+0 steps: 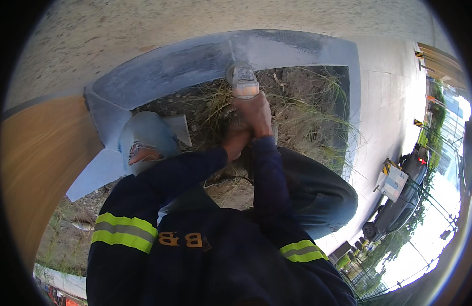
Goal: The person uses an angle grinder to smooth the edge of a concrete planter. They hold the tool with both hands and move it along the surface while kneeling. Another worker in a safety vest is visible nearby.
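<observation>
A person crouches over a planter bed (302, 109) of dry grass, framed by a grey curb (195, 61). Everything here sits around that curb.

Furthest left, outside the curb's corner, is a tan strip of ground (37, 153). Just inside that corner a knee (144, 140) in torn, faded jeans pokes up, with a flat grey slab (100, 171) beside it. The dark sleeves carry yellow reflective bands (124, 232).

The left hand (236, 140) lies low in the grass, tucked right under the other wrist. It looks curled, but I cannot tell if it grips anything; the right hand hides most of it.

The right hand (253, 115) is above it, closed tight around the lower end of a tool (242, 80). The tool is a stubby, greyish thing with a pale orange patch near the fist, and its far end points at the curb's inner edge, about at the curb's middle. It is too blurred to say whether it touches.

Right of the curb runs pale pavement (384, 112), and beyond that, well apart, a dark car (399, 204).
</observation>
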`<action>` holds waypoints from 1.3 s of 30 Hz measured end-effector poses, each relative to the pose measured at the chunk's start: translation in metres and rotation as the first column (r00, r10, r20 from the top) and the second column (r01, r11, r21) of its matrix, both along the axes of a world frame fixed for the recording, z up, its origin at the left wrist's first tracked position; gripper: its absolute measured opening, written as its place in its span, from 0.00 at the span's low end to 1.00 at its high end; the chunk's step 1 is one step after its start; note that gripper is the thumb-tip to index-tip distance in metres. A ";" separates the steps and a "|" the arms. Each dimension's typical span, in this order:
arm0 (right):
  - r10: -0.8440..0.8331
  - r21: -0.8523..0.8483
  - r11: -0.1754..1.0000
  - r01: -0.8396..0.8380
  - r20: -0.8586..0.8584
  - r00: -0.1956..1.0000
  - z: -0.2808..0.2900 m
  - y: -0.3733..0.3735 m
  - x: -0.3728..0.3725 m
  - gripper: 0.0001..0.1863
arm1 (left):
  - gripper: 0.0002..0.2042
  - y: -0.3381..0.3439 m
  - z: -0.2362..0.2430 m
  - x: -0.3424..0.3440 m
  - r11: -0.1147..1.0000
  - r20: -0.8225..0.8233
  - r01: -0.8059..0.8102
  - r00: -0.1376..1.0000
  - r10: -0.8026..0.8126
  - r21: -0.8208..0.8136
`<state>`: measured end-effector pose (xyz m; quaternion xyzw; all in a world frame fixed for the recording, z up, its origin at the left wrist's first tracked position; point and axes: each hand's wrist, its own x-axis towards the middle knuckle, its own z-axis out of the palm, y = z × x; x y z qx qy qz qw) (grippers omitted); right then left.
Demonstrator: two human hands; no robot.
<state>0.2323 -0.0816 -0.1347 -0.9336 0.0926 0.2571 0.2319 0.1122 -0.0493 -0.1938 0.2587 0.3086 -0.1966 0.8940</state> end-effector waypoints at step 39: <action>-0.018 -0.022 1.000 0.019 0.023 1.000 0.013 -0.003 0.005 0.39 | 0.27 -0.011 0.012 0.009 0.989 -0.033 -0.058 0.997 0.063 0.132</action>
